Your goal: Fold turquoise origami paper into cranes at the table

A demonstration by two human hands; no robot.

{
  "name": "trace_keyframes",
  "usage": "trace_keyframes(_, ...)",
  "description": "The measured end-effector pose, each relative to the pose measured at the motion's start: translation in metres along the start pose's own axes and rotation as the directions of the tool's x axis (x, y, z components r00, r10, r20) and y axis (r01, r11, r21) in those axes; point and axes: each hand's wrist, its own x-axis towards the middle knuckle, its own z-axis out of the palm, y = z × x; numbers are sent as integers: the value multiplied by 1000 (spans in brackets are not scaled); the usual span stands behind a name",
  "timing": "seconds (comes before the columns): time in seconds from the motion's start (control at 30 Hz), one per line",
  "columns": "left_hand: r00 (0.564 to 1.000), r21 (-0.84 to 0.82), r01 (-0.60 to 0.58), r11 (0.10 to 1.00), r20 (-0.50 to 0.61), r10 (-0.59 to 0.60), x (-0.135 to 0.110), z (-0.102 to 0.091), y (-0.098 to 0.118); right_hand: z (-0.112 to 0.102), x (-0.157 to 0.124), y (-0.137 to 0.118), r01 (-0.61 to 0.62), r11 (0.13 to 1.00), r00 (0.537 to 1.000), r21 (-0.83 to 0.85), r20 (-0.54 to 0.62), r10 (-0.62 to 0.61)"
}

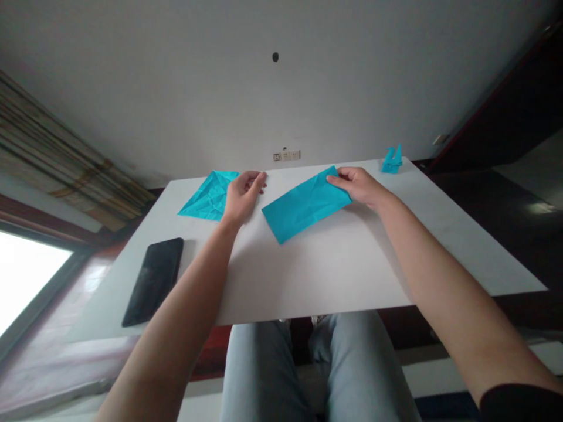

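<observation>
Five fingers of the right hand (pixel 360 186) close on the end of a folded turquoise paper rectangle (pixel 305 205): the thumb lies on top near the corner, and the other fingers, held together, wrap the far edge and clamp it. The rectangle lies flat and angled across the middle of a white tabletop (pixel 308 275), with faint creases showing. The left hand (pixel 243 196) has its fingers loosely curled together and holds nothing, with the tips just beside the rectangle's left end, not touching it. The side of that hand overlaps the right corner of a creased turquoise paper sheet (pixel 206 196), a kite-like shape lying flat farther left. Farther out, a small folded turquoise paper figure (pixel 391 161) stands near the far right corner of the table, and a flat black phone (pixel 153 281) lies near the left edge. Beyond the table, a white wall socket panel (pixel 285 155) sits on the grey wall, while light blue jeans (pixel 264 375) show below the near edge.
</observation>
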Motion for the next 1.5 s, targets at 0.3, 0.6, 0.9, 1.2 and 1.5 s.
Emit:
trace_keyframes(0.3, 785, -84, 225, 971, 606, -130, -26, 27, 30, 12, -6, -7, -30, 1000, 995, -1, 100, 30)
trace_keyframes(0.6, 957, -313, 239, 919, 239, -167, -28, 49, 9, 38, -6, -4, -64, 995, 993, 82, 108, 55)
trace_keyframes(0.9, 980, -283, 115, 952, 187, -62, -27, 49, 7, 33, 3, 6, 43, 999, 983, -19, -176, -46)
trace_keyframes(1.2, 991, -211, 39, 977, 130, -11, -24, 48, 6, 48, -12, -5, 173, 984, 984, -35, 50, -172)
trace_keyframes(1.5, 980, 126, -177, 976, 117, 163, -23, 39, 13, 40, -3, -5, 411, 839, 886, -356, -59, -459)
